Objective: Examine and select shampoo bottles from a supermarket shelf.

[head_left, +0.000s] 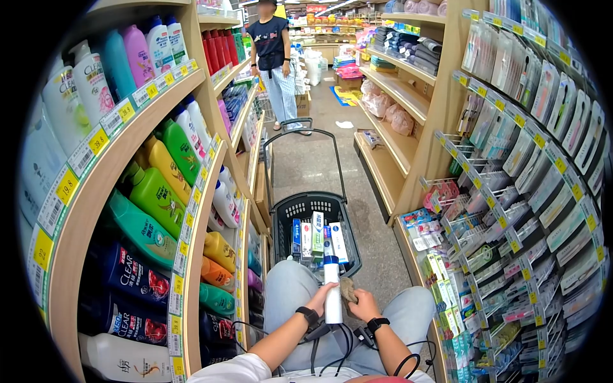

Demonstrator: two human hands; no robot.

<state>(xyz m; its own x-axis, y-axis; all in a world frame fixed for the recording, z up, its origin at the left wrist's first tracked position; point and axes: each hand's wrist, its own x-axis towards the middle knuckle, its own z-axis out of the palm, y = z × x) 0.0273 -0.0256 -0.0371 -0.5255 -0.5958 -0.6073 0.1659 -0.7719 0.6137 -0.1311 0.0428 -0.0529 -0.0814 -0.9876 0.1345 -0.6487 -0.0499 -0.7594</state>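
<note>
A white bottle with a dark blue cap (332, 295) is held upright in my left hand (316, 302), above my lap. My right hand (364, 305) is closed around a brown cloth (348, 290), just right of the bottle. Beyond my hands a dark grey shopping basket (353, 252) sits on the floor with its long handle raised. Several toothpaste-like boxes (318, 232) stand inside it, white, green and blue. Black cables lie over my lap below my hands.
Shelves of shampoo bottles (156, 195) rise close on the left. A rack of small packaged goods (511, 159) stands on the right, past a shelf with plastic bags (400, 119). A person (271, 57) stands in the aisle ahead. White litter (344, 125) lies on the floor.
</note>
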